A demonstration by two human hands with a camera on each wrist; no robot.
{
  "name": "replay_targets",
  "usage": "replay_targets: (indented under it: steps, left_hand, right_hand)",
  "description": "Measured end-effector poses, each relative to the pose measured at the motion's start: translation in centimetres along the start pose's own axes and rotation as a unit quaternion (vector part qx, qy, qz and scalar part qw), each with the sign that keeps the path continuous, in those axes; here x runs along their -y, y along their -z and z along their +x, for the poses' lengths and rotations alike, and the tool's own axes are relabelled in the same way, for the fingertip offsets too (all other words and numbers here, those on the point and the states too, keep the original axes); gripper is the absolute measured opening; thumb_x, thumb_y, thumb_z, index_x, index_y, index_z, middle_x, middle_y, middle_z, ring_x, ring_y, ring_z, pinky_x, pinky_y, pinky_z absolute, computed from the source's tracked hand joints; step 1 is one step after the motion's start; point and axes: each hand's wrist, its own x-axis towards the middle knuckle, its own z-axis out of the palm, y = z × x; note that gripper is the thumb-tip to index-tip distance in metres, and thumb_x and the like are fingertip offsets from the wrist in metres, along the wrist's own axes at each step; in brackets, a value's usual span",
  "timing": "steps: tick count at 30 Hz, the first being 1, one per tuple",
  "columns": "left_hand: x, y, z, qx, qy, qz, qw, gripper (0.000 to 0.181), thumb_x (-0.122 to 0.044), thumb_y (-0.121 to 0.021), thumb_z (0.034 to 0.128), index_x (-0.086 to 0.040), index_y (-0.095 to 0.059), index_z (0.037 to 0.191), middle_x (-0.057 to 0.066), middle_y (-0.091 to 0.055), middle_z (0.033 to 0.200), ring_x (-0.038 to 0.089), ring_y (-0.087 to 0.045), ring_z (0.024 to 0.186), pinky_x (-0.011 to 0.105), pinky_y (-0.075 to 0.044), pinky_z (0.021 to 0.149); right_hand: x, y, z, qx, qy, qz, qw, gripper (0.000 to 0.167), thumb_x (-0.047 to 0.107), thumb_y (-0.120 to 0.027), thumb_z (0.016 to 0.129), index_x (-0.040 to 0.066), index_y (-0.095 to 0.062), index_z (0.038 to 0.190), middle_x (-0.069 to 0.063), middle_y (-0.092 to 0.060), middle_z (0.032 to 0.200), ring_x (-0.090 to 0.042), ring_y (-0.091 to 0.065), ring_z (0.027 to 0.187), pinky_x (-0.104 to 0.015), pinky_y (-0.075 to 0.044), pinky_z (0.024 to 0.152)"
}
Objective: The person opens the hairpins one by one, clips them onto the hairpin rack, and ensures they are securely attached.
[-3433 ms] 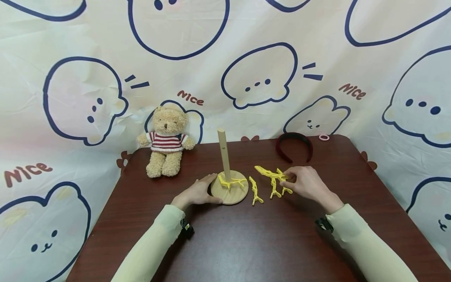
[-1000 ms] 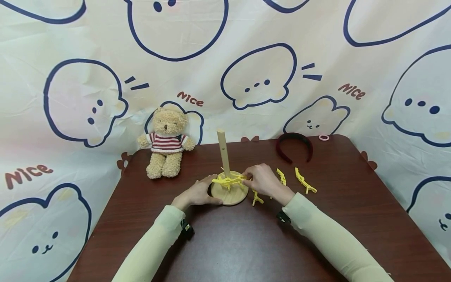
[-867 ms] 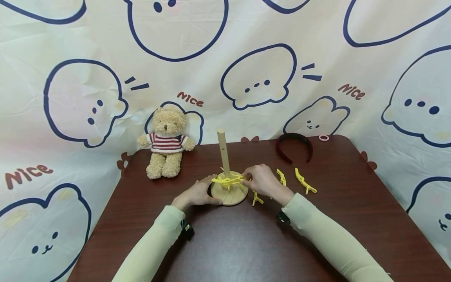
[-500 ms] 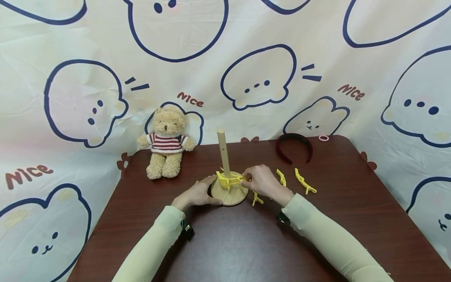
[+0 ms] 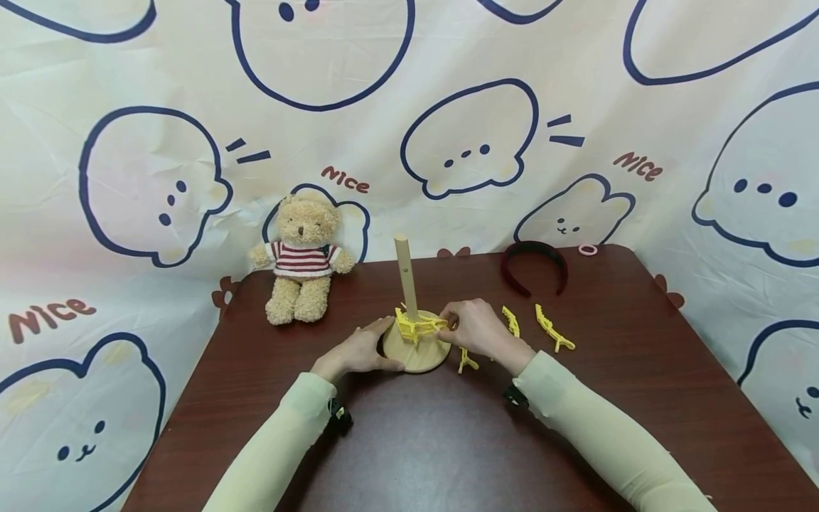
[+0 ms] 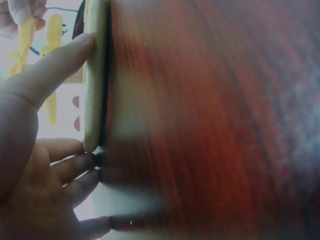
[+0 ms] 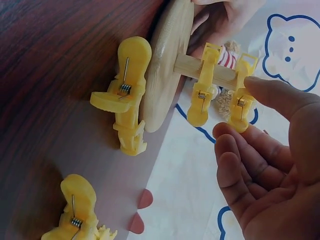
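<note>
A wooden stand has a round base [image 5: 416, 363] and an upright post [image 5: 403, 270]. My left hand [image 5: 358, 348] holds the base's left edge, its thumb on the rim [image 6: 95, 90]. Two yellow hair clips sit at the post low down. One clip [image 7: 201, 97] is nearer the base, across the post. My right hand [image 5: 476, 328] has its thumb and fingers about the handle end of the other clip [image 7: 242, 105], farther up the post. How firmly the fingers press is hard to tell. From the head view the two clips overlap.
Several more yellow hair clips lie on the table right of the base, one clip [image 5: 468, 361] close to it and another clip [image 5: 554, 331] farther right. Behind are a teddy bear [image 5: 302, 256], a dark red headband [image 5: 563, 267] and a pink ring [image 5: 588, 249].
My right hand has carried a hair clip left from the table to the post. Over the last second that clip's spread jaws have come together at the post. My left hand has stayed put.
</note>
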Motion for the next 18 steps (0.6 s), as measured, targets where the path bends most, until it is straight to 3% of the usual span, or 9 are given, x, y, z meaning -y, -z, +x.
replay_targets:
  steps: [9,18]
  left_hand:
    - [0.1,-0.1,0.0,0.0,-0.003,-0.003,1.0,0.108,-0.053,-0.08,0.0788,-0.01,-0.023,0.16,0.017,-0.028,0.164,0.033,-0.024,0.153,0.061,-0.017,0.123]
    - [-0.1,0.0,0.0,0.003,-0.004,-0.009,0.9999,0.108,-0.053,-0.08,0.0791,-0.009,-0.022,0.16,0.017,-0.028,0.164,0.034,-0.024,0.153,0.061,-0.017,0.123]
  right_hand:
    - [-0.5,-0.2,-0.2,0.002,-0.011,0.007,0.9999,0.031,0.044,-0.081,0.081,0.017,-0.075,0.096,0.0,-0.075,0.089,-0.01,-0.064,0.076,-0.028,-0.052,0.068]
    - [-1.5,0.7,-1.2,0.0,-0.019,0.028,0.9994,0.038,0.044,-0.08,0.083,0.013,-0.075,0.105,-0.002,-0.075,0.094,-0.014,-0.067,0.082,-0.035,-0.056,0.076]
